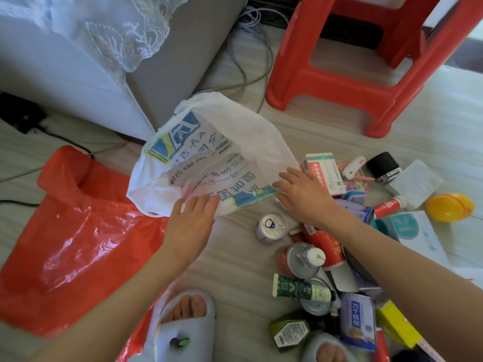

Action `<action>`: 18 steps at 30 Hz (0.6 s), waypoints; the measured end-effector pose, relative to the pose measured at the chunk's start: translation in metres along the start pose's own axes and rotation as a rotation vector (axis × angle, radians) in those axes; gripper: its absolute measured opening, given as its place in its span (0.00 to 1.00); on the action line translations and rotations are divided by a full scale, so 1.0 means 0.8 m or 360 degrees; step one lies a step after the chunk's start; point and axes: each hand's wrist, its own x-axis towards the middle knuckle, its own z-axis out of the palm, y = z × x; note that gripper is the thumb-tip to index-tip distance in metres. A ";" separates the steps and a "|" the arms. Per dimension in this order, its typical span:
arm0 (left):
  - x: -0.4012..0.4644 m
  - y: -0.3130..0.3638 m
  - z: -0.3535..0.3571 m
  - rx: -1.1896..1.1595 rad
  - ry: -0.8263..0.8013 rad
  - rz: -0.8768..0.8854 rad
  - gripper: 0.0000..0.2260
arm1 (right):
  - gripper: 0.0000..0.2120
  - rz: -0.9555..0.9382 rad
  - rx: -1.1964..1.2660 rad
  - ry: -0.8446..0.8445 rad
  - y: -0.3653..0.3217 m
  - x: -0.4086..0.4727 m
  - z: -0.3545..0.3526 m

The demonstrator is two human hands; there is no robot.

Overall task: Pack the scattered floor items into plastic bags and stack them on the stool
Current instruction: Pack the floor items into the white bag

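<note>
both hands [190, 226] flat, touching white bag [251, 134]

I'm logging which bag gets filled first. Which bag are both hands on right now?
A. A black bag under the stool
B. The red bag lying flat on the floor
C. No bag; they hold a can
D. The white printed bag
D: the left hand and right hand both rest with straight fingers on the near edge of the white printed bag, while the red bag lies untouched beside it.
</note>
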 end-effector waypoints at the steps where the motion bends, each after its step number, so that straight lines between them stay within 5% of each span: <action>1: -0.004 0.010 -0.002 -0.0037 0.0048 0.0011 0.29 | 0.18 0.0015 0.0107 0.0042 0.000 -0.007 -0.003; 8: -0.030 0.086 -0.006 -0.0316 0.0363 0.0436 0.19 | 0.16 0.0190 0.0672 0.0098 -0.010 -0.102 -0.017; 12: -0.016 0.114 0.002 -0.0233 0.0175 0.0564 0.20 | 0.29 0.0308 0.0876 0.0064 -0.019 -0.159 0.013; 18: 0.027 0.132 0.015 0.0016 -0.0092 0.0633 0.24 | 0.24 0.0402 0.0899 0.0063 -0.008 -0.171 0.046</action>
